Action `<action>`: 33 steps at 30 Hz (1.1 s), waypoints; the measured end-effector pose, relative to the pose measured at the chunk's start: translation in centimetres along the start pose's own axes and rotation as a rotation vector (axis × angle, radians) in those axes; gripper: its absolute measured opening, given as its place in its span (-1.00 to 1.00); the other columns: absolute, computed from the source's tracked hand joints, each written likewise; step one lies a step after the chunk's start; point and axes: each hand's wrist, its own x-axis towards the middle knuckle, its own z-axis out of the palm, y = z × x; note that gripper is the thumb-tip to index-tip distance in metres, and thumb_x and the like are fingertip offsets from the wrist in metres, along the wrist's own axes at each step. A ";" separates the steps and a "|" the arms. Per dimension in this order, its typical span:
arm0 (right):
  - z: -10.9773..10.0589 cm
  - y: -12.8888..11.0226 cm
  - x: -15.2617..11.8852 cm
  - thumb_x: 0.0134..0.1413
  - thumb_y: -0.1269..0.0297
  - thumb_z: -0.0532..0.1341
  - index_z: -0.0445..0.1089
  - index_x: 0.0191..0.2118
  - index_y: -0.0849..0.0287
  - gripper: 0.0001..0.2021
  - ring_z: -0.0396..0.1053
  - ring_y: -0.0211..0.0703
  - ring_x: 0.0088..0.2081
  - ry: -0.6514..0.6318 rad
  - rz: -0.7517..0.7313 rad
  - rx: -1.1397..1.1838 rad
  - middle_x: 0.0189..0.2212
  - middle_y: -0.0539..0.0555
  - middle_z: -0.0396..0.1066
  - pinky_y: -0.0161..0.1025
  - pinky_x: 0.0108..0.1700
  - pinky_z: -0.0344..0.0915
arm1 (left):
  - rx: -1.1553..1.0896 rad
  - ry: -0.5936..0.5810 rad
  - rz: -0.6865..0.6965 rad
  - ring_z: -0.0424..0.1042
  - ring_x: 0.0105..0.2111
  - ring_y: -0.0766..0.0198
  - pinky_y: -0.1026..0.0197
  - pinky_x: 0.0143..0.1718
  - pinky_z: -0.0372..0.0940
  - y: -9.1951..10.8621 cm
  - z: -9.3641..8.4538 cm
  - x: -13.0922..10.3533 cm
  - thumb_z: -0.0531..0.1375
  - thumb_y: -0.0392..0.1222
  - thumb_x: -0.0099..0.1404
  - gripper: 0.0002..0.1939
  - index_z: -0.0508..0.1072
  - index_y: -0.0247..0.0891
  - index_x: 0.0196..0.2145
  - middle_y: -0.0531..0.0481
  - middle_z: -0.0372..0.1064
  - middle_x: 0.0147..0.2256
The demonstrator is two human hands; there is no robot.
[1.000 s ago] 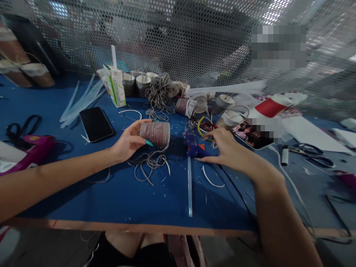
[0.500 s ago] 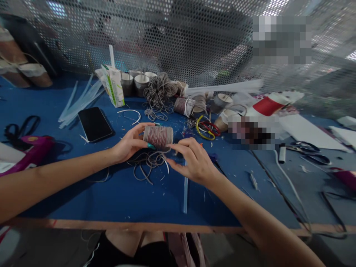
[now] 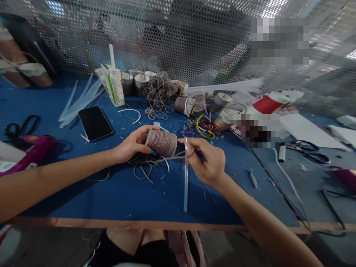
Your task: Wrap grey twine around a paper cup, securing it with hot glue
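My left hand (image 3: 136, 144) is wrapped round one end of a small cylinder wound with grey-pink cord (image 3: 162, 143), lying on its side just above the table. My right hand (image 3: 207, 157) is closed, pinching a grey cord (image 3: 175, 158) that runs leftward below the cylinder. Its forefinger reaches close to the cylinder's right end; whether it touches is unclear. Under the cylinder, loose loops of the same cord (image 3: 144, 171) lie on the blue table (image 3: 111, 200). A clear glue stick (image 3: 185, 189) rests below my right hand.
A phone (image 3: 95, 123), more glue sticks (image 3: 80, 100) and a magenta glue gun (image 3: 37, 146) lie leftward. Along the back stand a carton (image 3: 113, 87), cord-wrapped cups (image 3: 141, 84) and a cord heap (image 3: 161, 89). Scissors (image 3: 308, 150) and a white cable (image 3: 289, 181) lie to the right.
My right hand has moved right and drawn a length of grey cord out from under the cylinder. The cylinder has shifted slightly right and tilted, still in my left hand.
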 end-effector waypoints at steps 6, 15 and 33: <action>-0.7 -0.8 0.0 0.29 0.03 0.16 0.47 -0.33 0.12 -0.70 0.35 -0.32 -0.68 0.042 0.294 0.397 -0.62 -0.05 0.45 -0.34 -0.60 0.31 | 0.015 0.037 -0.048 0.41 -0.11 0.19 0.16 -0.09 0.29 0.2 0.1 -0.1 0.36 -0.47 -0.14 -0.37 0.42 -0.20 -0.06 -0.02 0.45 -0.10; -1.1 -0.4 0.9 0.13 -0.06 0.30 0.41 -0.37 0.12 -0.67 0.32 -0.37 -0.70 0.042 0.408 0.591 -0.58 -0.06 0.45 -0.38 -0.69 0.30 | 0.059 -0.033 -0.020 0.44 -0.07 0.15 0.07 0.03 0.28 0.0 -0.2 0.1 0.37 -0.48 -0.10 -0.37 0.47 -0.14 -0.04 -0.02 0.49 -0.09; -1.7 1.3 2.0 0.02 -0.07 0.38 0.41 -0.38 0.16 -0.63 0.26 -0.42 -0.76 -0.025 0.469 0.694 -0.54 -0.05 0.48 -0.41 -0.78 0.13 | 0.200 -0.173 -0.043 0.48 -0.01 0.06 0.12 -0.14 0.47 0.5 -0.3 0.1 0.41 -0.40 0.00 -0.42 0.52 -0.09 0.00 -0.08 0.45 0.08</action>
